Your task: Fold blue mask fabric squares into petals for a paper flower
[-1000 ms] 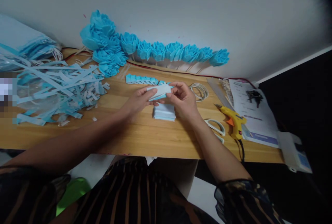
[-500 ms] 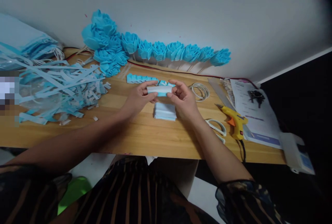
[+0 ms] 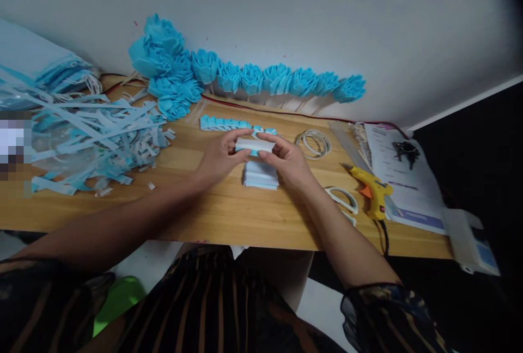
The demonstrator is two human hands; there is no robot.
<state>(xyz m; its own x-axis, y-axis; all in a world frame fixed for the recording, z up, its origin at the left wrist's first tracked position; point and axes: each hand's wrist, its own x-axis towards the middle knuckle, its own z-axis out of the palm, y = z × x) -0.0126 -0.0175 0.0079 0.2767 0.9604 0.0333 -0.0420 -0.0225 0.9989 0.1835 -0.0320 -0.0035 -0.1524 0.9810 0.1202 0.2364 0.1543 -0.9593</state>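
Note:
Between my two hands is a small folded piece of white and light blue fabric, held just above the table. My left hand pinches its left end with thumb and fingers. My right hand grips the right end the same way, its thumb close to the other thumb. Right below lies a stack of pale blue cut pieces. Behind my hands a row of folded blue pieces lies on the table, its right end partly hidden by my fingers.
Blue fabric flowers on sticks lean along the wall. A heap of cut strips covers the left side. To the right are scissors, a yellow glue gun, pale rings, keys on a printed sheet.
My fingers have moved inward along the fabric piece, bringing my thumbs closer together. The piece looks narrower, with less blue showing at its lower edge.

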